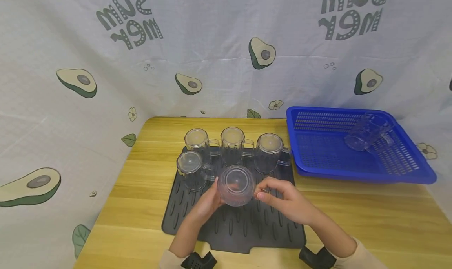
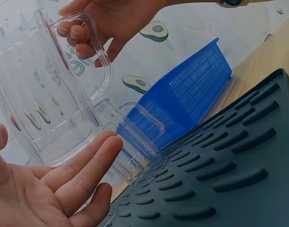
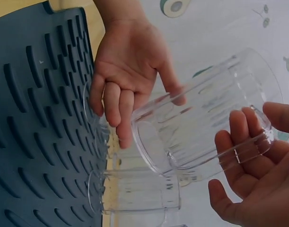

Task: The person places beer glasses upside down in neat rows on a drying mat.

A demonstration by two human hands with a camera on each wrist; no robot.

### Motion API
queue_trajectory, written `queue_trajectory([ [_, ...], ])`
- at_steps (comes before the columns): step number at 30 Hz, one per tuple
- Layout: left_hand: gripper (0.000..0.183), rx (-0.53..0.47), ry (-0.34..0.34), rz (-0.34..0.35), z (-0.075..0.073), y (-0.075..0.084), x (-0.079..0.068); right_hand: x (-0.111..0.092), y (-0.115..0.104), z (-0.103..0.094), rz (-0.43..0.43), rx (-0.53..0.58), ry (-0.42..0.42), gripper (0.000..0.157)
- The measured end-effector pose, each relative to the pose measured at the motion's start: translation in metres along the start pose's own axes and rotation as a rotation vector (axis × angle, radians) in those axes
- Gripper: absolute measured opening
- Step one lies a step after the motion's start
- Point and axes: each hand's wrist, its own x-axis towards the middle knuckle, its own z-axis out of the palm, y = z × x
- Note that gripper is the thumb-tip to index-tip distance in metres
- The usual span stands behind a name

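Note:
A clear mug (image 1: 236,186) is held above the drying mat, its round base towards the head camera. My right hand (image 1: 287,202) grips its handle with curled fingers, as the right wrist view shows. On the other side, my left hand (image 1: 206,204) supports the mug near its base, fingers (image 2: 83,177) extended and loose. Several other clear mugs stand upside down on the dark ribbed mat (image 1: 243,237), handles to the right. The nearest of these, a mug (image 1: 192,171) at the left, is just beyond my left fingertips.
A blue perforated basket (image 1: 310,163) stands at the back right, with a clear mug (image 1: 367,131) lying tilted inside. The mat lies on a wooden table (image 1: 120,222). Behind hangs a white cloth (image 1: 219,37) printed with avocados.

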Motion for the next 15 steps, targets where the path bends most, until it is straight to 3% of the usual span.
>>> queue_trajectory([
  [6, 0.083, 0.011, -0.046, 0.001, -0.0056, -0.0008, 0.0001, -0.0024, 0.0001, 0.0009, -0.017, -0.117, -0.025, 0.021],
  [15, 0.08, 0.017, -0.068, -0.01, -0.0078, 0.001, 0.0026, -0.0056, 0.003, 0.0019, -0.055, -0.157, -0.052, 0.022],
])
